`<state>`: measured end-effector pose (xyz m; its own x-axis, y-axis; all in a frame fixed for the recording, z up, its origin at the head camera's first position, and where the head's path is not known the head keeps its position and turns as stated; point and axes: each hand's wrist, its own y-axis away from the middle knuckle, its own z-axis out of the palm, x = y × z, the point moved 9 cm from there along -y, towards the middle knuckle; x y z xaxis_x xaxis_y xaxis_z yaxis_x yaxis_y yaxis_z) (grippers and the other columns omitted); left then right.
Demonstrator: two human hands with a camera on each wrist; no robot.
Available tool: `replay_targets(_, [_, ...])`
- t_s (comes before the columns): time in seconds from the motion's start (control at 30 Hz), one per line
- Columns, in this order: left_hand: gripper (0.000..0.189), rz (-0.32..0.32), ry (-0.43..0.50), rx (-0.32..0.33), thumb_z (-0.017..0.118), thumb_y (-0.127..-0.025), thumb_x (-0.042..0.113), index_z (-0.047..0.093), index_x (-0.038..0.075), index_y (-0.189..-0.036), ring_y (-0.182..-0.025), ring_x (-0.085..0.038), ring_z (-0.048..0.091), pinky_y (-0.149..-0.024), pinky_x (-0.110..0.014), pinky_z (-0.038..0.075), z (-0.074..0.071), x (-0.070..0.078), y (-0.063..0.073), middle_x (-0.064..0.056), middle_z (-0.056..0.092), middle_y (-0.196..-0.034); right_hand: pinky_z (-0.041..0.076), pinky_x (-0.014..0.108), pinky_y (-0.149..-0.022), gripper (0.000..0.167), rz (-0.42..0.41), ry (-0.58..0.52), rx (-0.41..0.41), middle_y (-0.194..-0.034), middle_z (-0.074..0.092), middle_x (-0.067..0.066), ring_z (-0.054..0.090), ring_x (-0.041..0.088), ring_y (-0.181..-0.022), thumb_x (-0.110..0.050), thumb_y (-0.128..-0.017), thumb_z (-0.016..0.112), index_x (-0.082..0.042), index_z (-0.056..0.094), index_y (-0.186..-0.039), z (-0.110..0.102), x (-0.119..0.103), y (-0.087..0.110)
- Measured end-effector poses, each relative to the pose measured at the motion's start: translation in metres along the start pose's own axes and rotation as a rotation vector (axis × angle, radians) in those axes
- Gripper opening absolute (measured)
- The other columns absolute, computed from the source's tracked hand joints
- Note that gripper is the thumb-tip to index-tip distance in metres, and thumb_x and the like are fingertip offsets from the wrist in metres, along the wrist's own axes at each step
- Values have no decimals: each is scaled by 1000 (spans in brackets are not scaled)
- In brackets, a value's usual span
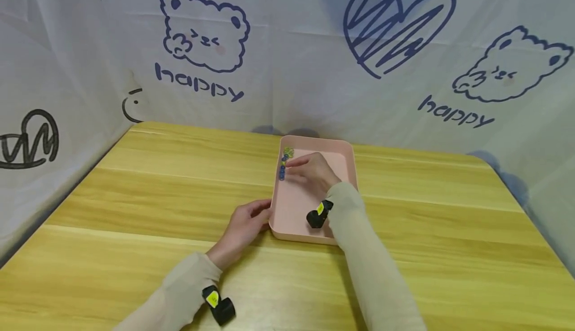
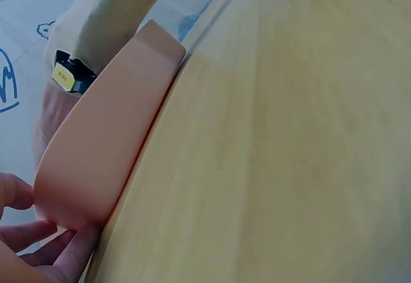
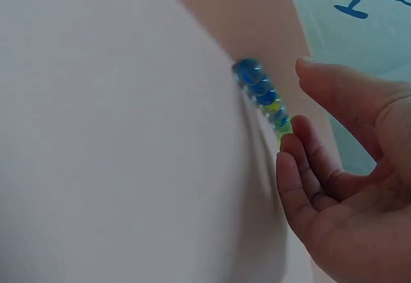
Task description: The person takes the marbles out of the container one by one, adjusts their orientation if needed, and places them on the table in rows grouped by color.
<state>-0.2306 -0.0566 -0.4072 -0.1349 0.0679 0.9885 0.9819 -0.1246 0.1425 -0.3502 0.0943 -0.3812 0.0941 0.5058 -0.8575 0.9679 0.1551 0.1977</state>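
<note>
A pink tray (image 1: 296, 221) sits on the table. Glass marbles (image 1: 282, 172), blue with some yellow-green, line its left wall, bunched at the far left corner. My right hand (image 1: 313, 172) reaches over the tray, its fingertips right at that row. In the right wrist view the thumb stands apart from the fingers (image 3: 292, 180), with nothing held between them, and the fingers overlap one end of the row of marbles (image 3: 260, 90). Outside the tray, my left hand (image 1: 244, 223) touches the left wall near the front corner. Its fingertips (image 2: 77, 248) lie against the wall's outer face in the left wrist view.
The wooden table (image 1: 157, 186) extends on both sides of the tray. Behind it hangs a white cloth (image 1: 296, 86) with drawn bears and a heart. A black wrist camera (image 1: 320, 214) on the right sleeve hangs over the tray; another (image 1: 219, 306) is on the left sleeve.
</note>
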Motion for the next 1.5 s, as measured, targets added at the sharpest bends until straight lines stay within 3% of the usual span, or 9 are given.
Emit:
replay_targets(0.13, [34, -2, -5, 0, 51, -99, 5, 54, -10, -129, -114, -30, 56, -92, -35, 53, 0, 0, 0, -24, 55, -129, 42, 30, -101, 21, 36, -5, 22, -116, 67, 9, 54, 20, -116, -12, -85, 74, -4, 76, -105, 3, 7, -5])
replay_targets(0.33, [34, 2, -2, -5, 52, -99, 6, 54, -10, -129, -114, -29, 56, -91, -34, 53, 0, 0, 0, -24, 56, -129, 45, 24, -90, 18, -34, 48, 53, -106, 71, 11, 58, 20, -108, -11, -83, 77, -1, 76, -98, 6, 3, -7])
replay_targets(0.67, [35, 2, -11, 0, 53, -98, 7, 55, -10, -129, -113, -28, 56, -91, -34, 53, -1, -1, 0, -24, 56, -128, 41, 34, -101, 15, -8, 46, 71, -102, 72, 9, 57, 22, -107, -12, -80, 80, -4, 78, -93, 10, 7, -5])
replay_targets(1.2, [35, 16, -11, 1, 53, -98, 7, 56, -9, -129, -114, -29, 56, -91, -35, 53, -2, -1, 0, -23, 56, -129, 45, 30, -91, 16, -78, 172, 63, -94, 72, 10, 58, 22, -94, -12, -77, 82, -3, 78, -90, 16, 0, -4])
replay_targets(1.5, [35, 21, -16, -4, 53, -98, 7, 56, -9, -129, -112, -29, 57, -91, -35, 53, -1, -2, 0, -23, 56, -129, 46, 31, -88, 18, -67, 215, 59, -96, 71, 9, 58, 21, -91, -14, -79, 81, -5, 78, -94, 17, 1, -1])
